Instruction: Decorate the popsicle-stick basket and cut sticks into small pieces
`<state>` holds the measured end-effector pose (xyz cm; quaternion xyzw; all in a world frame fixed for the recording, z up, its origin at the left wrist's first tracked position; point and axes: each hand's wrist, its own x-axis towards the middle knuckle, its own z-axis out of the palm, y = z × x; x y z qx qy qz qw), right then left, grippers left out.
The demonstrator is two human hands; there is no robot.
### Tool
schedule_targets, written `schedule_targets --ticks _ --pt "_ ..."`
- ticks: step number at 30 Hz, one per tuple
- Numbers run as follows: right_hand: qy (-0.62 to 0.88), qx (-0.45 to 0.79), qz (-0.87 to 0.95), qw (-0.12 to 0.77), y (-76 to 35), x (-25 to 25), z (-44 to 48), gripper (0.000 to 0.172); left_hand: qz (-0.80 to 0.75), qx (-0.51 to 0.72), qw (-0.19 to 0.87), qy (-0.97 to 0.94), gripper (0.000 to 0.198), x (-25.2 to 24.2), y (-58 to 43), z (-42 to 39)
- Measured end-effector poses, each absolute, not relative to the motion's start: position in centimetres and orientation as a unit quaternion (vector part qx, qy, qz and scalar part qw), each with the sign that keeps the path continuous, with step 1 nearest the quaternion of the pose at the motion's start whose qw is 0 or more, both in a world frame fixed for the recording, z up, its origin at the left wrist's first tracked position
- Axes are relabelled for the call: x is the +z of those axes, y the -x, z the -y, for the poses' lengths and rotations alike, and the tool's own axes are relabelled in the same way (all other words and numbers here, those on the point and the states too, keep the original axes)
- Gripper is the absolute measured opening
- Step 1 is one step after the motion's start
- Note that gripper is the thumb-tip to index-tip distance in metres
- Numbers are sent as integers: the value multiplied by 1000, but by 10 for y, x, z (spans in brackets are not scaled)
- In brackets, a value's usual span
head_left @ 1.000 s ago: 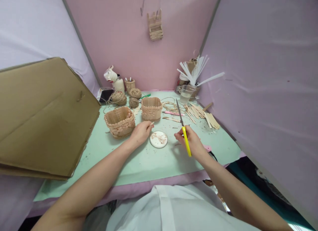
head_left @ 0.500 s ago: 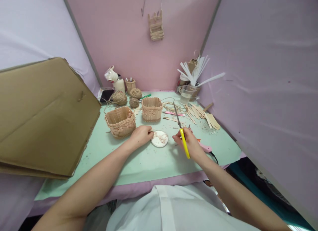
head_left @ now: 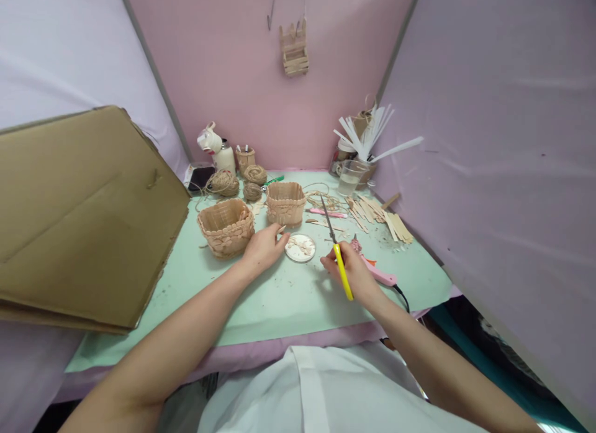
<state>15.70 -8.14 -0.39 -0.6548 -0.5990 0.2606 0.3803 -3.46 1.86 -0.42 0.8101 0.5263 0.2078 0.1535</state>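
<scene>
My right hand (head_left: pixel 351 271) is closed round scissors with yellow handles (head_left: pixel 343 271), their dark blades pointing up and away over the table. My left hand (head_left: pixel 264 250) pinches a small pale wood piece (head_left: pixel 281 230) between thumb and fingers. Just right of those fingers lies a round white dish (head_left: pixel 300 257) holding several small pale chips. Beyond my left hand stands a squarish woven-looking basket (head_left: pixel 285 209). A second, rounder basket (head_left: pixel 226 234) is beside my left wrist, its outside covered in overlapping pale pieces.
A pink glue gun (head_left: pixel 384 276) rests beyond my right hand, its cord running off the edge. Flat wooden sticks (head_left: pixel 372 210) and a pink cutter (head_left: pixel 328 214) lie behind. Twine balls (head_left: pixel 223 183) and a clear cup (head_left: pixel 351 178) stand at the back. Cardboard (head_left: pixel 88 215) leans at left.
My left hand has moved from the dish's edge slightly away from me, with the pale piece now showing at its fingertips. The dish has shifted a little farther away. The scissors have moved slightly left.
</scene>
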Motion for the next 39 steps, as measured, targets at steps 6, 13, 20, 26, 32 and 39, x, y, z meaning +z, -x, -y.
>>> schedule_targets --ticks 6,13,20,26,32,39 --pt "647 266 600 389 -154 -9 84 26 -511 253 185 -800 27 -3 38 -16" --pt "656 279 597 369 -147 -7 88 27 -478 296 233 -794 22 -2 39 -14" --pt "658 264 608 358 -147 -15 87 24 -429 330 334 -772 20 1 40 -11" --pt "658 238 615 362 -139 -8 87 20 -303 244 499 -774 40 5 31 19" --pt "609 231 651 390 -130 -6 83 29 -320 290 462 -775 34 1 23 40" --pt "597 126 724 323 -145 11 102 42 -344 335 398 -782 32 0 25 41"
